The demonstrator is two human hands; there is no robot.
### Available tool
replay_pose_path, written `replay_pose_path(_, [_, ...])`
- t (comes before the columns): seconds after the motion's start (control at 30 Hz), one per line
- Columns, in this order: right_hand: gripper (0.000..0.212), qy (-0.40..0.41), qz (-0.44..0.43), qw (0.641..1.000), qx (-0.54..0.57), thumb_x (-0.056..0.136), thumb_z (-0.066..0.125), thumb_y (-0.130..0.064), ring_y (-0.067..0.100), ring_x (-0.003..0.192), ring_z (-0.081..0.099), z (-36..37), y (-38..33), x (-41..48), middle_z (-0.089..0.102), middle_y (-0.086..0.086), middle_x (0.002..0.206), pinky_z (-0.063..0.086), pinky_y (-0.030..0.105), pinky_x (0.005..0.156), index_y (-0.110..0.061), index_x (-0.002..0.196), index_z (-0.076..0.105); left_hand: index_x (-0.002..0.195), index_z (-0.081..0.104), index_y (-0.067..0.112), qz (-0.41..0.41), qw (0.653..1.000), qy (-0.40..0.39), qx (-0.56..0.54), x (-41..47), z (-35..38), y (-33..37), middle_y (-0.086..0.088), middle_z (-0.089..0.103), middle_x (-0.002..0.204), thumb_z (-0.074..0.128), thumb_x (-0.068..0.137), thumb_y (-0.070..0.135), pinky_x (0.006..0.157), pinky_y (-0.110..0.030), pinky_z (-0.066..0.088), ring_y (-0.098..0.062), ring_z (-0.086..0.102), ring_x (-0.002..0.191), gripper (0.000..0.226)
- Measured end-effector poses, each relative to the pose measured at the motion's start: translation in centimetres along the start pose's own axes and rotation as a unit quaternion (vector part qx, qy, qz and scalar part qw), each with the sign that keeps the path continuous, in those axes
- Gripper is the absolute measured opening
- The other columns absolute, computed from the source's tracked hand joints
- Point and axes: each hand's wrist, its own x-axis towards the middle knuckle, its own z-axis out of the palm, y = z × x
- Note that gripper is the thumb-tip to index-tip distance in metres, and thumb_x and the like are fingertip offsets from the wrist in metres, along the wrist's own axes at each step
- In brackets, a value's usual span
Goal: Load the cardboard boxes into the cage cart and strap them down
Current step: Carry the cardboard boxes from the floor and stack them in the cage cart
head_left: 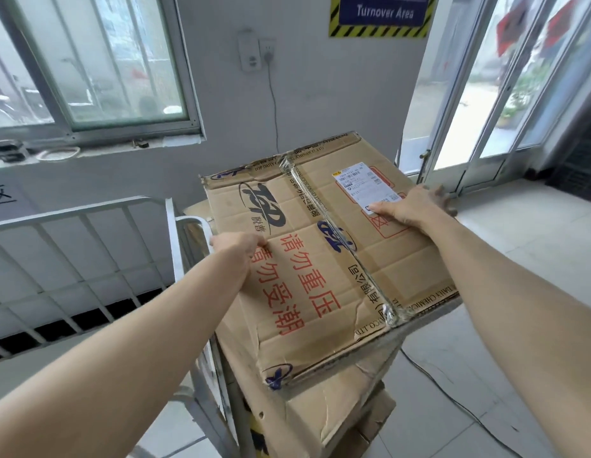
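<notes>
Atop a stack of worn lower boxes (320, 411), just beside the grey metal frame of the cage cart (172, 242), sat the top cardboard box (320, 259), slightly askew, creased, sealed with clear tape (366, 279) and bearing a white shipping label (366, 186). Left hand (237, 249) gripped its left edge, fingers curled down the side out of sight; right hand (409, 206) clasped the far right edge, thumb lying on the label. Behind stood a white wall with a "Turnover Area" sign (383, 11), a window (122, 61) at left, a glass door (479, 94) at right, over a pale tiled floor (436, 342).
</notes>
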Motion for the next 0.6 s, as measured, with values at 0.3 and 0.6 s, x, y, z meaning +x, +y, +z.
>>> replay_pose_path(0.3, [0.119, 0.021, -0.055, 0.998, 0.029, 0.066, 0.071, -0.069, 0.043, 0.14, 0.015, -1.2, -11.8, -5.5, 0.016, 0.023, 0.152, 0.018, 0.054, 0.113, 0.003, 0.148, 0.023, 0.12, 0.048, 0.005, 0.116, 0.99, 0.039, -0.068, -6.2, -14.3, 5.2, -0.014, 0.065, 0.102, 0.082, 0.067, 0.019, 0.051, -0.037, 0.047, -0.027, 0.066, 0.073, 0.064])
replay_pose_path(0.6, [0.106, -0.056, -0.155, 0.983, 0.086, 0.062, 0.071, -0.072, 0.039, 0.137, 0.025, 7.2, -30.8, -14.8, 0.027, 0.021, 0.148, 0.026, 0.047, 0.111, -0.006, 0.139, 0.044, 0.114, 0.049, 0.004, 0.125, 0.976, 0.145, -0.1, -2.8, -36.7, 4.6, -0.012, 0.066, 0.082, 0.08, 0.073, 0.02, 0.052, -0.036, 0.055, -0.025, 0.069, 0.065, 0.054])
